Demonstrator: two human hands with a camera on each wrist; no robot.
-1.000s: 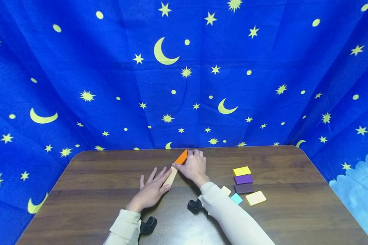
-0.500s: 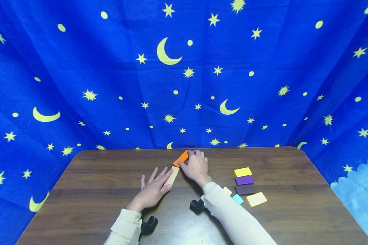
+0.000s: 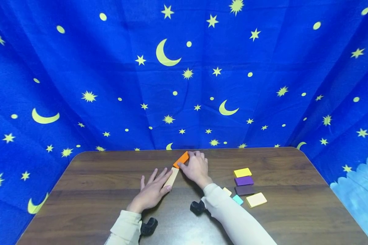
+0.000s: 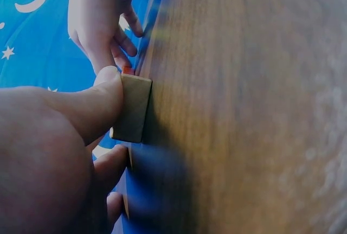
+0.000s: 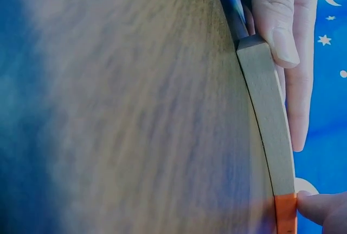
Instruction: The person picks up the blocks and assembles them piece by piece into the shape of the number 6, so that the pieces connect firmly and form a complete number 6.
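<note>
A plain wooden block [image 3: 171, 178] and an orange block [image 3: 181, 160] lie end to end in a slanting line near the table's back edge. Along the wooden block's left side rests my left hand [image 3: 151, 192], its fingers straight and spread. In the left wrist view, the left thumb [image 4: 105, 95] presses on that block's near end [image 4: 133, 109]. My right hand [image 3: 197, 169] holds the orange block, thumb at its near end and fingertips by its far end. The right wrist view shows the two blocks touching, with a right fingertip or thumb [image 5: 317, 206] against the orange one.
On the right of the brown table [image 3: 89, 204] lie several loose blocks: yellow [image 3: 242, 172], purple [image 3: 243, 180], dark [image 3: 244, 189], cream [image 3: 256, 199] and light blue [image 3: 237, 199]. A small pale block [image 3: 227, 191] is partly behind the right sleeve. A blue curtain [image 3: 116, 75] surrounds the table.
The right thumb has shifted slightly right from the seam between the two blocks, showing more of the orange block's near end. The left hand has stayed in place.
</note>
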